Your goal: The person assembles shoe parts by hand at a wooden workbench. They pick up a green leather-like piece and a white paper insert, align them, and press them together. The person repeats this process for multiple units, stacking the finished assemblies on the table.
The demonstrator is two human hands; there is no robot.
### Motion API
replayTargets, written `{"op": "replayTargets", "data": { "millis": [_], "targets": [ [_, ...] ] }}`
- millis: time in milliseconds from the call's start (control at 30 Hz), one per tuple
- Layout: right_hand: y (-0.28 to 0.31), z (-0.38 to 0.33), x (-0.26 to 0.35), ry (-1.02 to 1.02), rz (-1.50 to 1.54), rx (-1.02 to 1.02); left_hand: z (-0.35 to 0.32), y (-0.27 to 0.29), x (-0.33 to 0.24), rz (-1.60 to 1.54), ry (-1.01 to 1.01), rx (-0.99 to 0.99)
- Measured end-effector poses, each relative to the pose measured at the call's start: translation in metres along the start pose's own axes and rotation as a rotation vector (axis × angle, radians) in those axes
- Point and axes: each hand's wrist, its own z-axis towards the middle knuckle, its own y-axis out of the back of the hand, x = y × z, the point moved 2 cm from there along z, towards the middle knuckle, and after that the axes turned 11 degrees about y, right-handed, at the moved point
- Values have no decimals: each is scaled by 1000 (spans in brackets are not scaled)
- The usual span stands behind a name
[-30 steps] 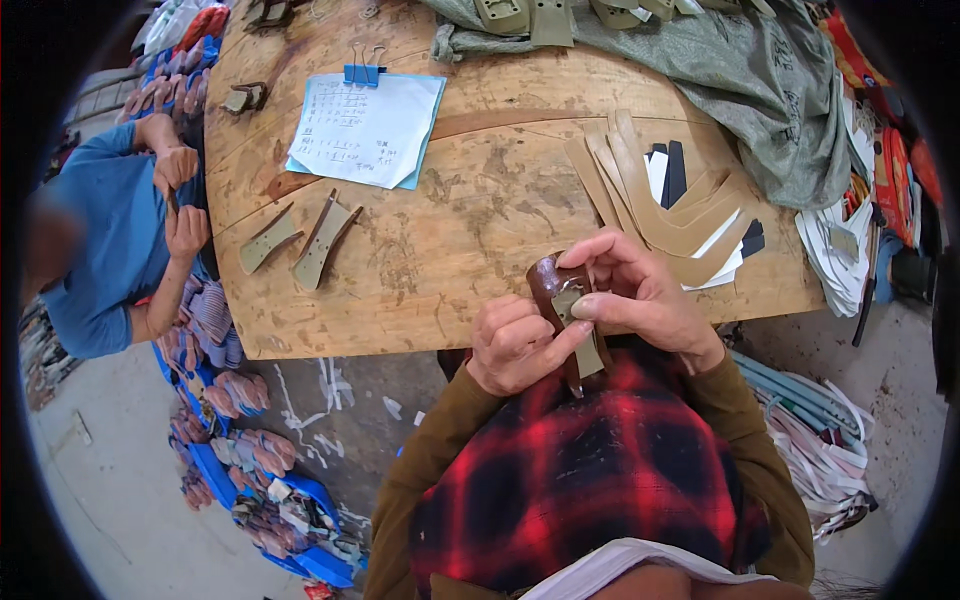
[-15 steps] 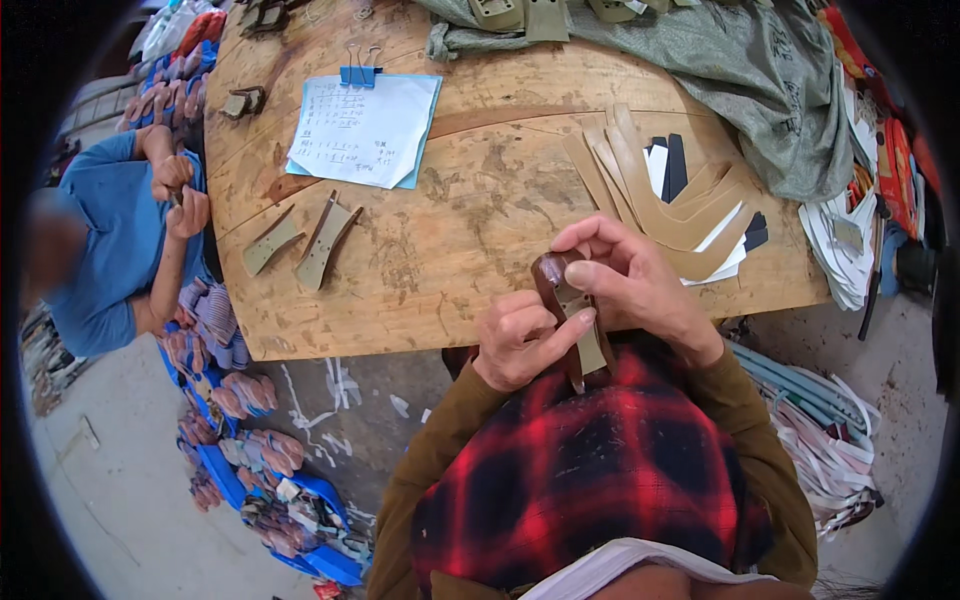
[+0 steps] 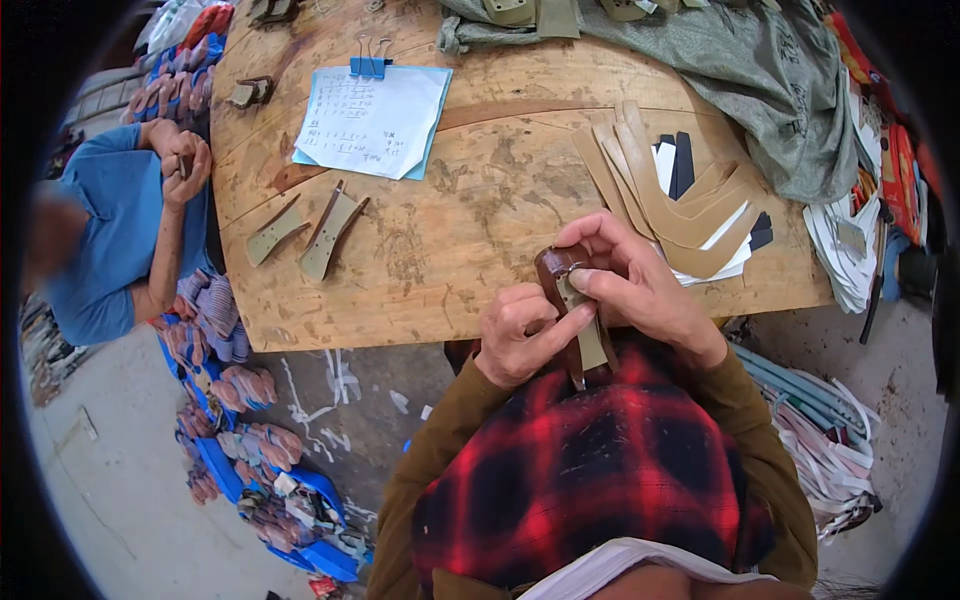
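Both my hands hold a tapered piece (image 3: 592,350) just off the table's near edge, above my lap. It has a rounded brown leather-like top, brown edges and an olive face with small holes, and looks like a covered shoe heel. Curled around its left side, my left hand (image 3: 520,335) lays its thumb across the olive face. My right hand (image 3: 645,290) pinches the upper end, thumb on the face near the brown rim, fingers behind. Two similar olive and brown pieces (image 3: 277,232) (image 3: 330,240) lie on the table to the left.
Curved tan strips (image 3: 640,180) with white and black ones lie at right on the wooden table (image 3: 420,250). Farther back are a clipped paper stack (image 3: 370,120) and a grey-green cloth (image 3: 700,75). A co-worker (image 3: 115,220) sits at left. Strip bundles (image 3: 820,440) are on the floor at right.
My right thumb has shifted slightly on the piece's upper end, while both hands keep hold of it. The view has moved a little. The co-worker's hands are higher and closer together.
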Motion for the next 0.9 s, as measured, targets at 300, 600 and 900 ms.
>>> {"op": "replayTargets", "data": {
  "millis": [300, 600, 900],
  "targets": [
    [10, 1, 7, 39, -459, -43, 13, 11, -5, -28, 70, 47],
    [102, -42, 40, 257, -1054, -332, 25, 141, 32, 131, 838, -364],
    [103, -44, 35, 438, -1457, -79, 67, 102, -2, 402, 469, -230]
  ]
}}
